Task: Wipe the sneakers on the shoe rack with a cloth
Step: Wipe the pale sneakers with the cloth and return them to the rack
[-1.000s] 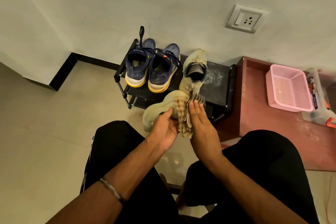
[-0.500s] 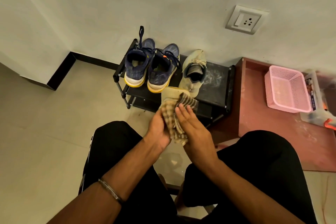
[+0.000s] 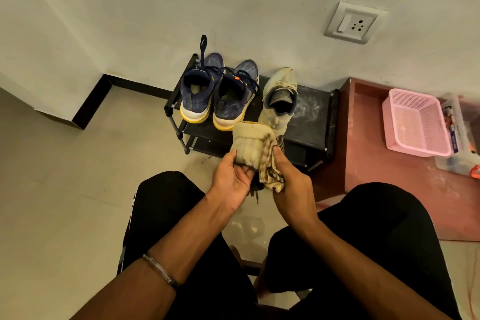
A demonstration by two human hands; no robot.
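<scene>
Beige sneaker [image 3: 248, 143] gripped by left hand [image 3: 232, 182], checked cloth [image 3: 270, 169] clamped against it by right hand [image 3: 291, 184], held off shoe rack [image 3: 311, 122] front edge; bare shelf right.

Couldn't make out any readable text here. The clear box [image 3: 458, 135] beside the pink basket [image 3: 415, 122] had some kind of printed label on it, but it was way too blurry and small to read. No brand marks showed on the navy sneakers [image 3: 218, 96] either.
</scene>
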